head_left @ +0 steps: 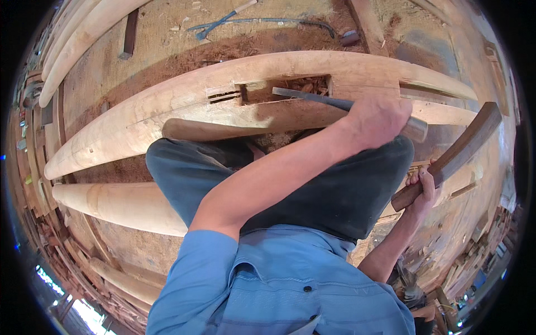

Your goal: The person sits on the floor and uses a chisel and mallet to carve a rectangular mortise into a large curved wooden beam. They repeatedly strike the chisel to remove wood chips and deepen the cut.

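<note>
My left hand (381, 121) is closed round a chisel (318, 99), its arm reaching across my lap to the right. The chisel's blade tip lies over a rectangular mortise (285, 89) cut into a long, tapered pale timber (167, 106). Wood chips (315, 85) fill part of that cut. Beyond the fist, the rounded butt of the chisel's handle sticks out. Lower right, my right hand (422, 187) grips a curved dark wooden club (455, 151) by its lower end. The club is raised, apart from the chisel.
An open slot (438, 91) runs through the timber's right end. Another rounded timber (120, 205) lies at the left, near my knee. Beyond the work, a hatchet-like tool (223, 21) lies by a dark cable (279, 20). Wood scraps (61, 251) are heaped along the left.
</note>
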Tool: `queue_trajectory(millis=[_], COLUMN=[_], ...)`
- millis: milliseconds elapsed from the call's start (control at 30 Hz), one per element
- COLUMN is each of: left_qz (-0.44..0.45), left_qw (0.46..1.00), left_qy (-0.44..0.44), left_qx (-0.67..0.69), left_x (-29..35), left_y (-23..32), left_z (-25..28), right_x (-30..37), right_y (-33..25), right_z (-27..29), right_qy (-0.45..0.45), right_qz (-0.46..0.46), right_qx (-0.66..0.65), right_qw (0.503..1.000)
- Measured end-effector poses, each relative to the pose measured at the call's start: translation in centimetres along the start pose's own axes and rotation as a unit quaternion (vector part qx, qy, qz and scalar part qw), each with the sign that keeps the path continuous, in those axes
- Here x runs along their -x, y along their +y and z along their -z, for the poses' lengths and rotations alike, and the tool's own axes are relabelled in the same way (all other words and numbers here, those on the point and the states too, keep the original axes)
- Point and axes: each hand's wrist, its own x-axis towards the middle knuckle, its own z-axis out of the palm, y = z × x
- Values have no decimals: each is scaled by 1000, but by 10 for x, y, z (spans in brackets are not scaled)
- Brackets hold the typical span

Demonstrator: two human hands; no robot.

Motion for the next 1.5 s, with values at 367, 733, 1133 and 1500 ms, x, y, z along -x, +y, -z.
queue_trajectory(millis=[367, 733, 1133, 1500], left_qz=[100, 104, 124, 148], left_qw=[992, 991, 985, 984], left_qy=[-50, 55, 103, 67], left_qx=[-51, -61, -65, -79], left_x=[-27, -32, -43, -43], left_y=[-68, -95, -108, -110], left_z=[-42, -59, -54, -58], right_x=[-57, -84, -135, -153], right_y=[3, -2, -46, 8], right_z=[-6, -38, 28, -19], right_qy=[-22, -79, -154, -204], right_qz=[-49, -56, 48, -39], right_qx=[4, 22, -18, 388], right_qw=[999, 995, 987, 898])
